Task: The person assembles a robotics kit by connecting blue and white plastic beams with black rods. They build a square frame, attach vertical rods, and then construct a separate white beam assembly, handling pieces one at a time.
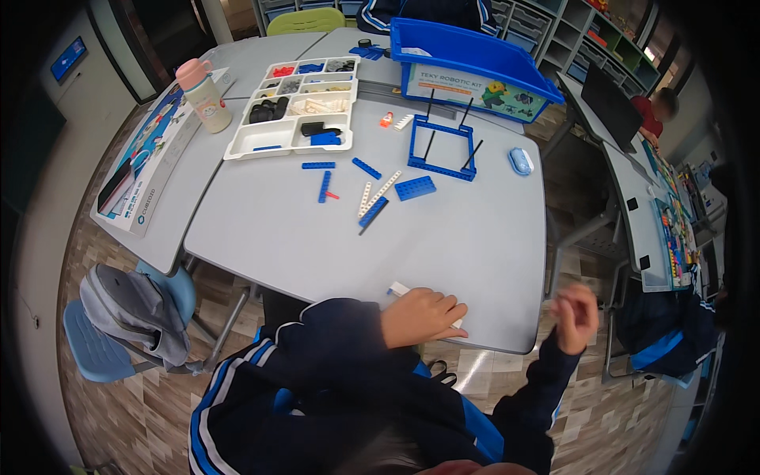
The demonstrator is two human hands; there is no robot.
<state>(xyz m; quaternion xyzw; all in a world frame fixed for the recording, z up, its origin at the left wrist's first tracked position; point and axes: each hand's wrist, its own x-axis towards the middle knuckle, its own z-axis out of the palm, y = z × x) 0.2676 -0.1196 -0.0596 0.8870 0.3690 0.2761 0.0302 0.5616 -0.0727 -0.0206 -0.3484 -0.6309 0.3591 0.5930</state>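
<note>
At the table's near edge, my left hand is closed over a slim white building piece. One end, with a bit of blue, sticks out past the knuckles; the rest is mostly covered by the hand. My right hand is raised beyond the table's right corner, slightly blurred, its fingers loosely bent and apart, with nothing visible in it. Farther in lie white beams with holes, a blue brick piece with a dark rod, a blue plate and a blue beam with a red pin.
A blue frame with upright black rods stands before a big blue bin. Left of it are a white sorting tray, a bottle and a flat box. A blue-white object lies right. Another person sits at the right table.
</note>
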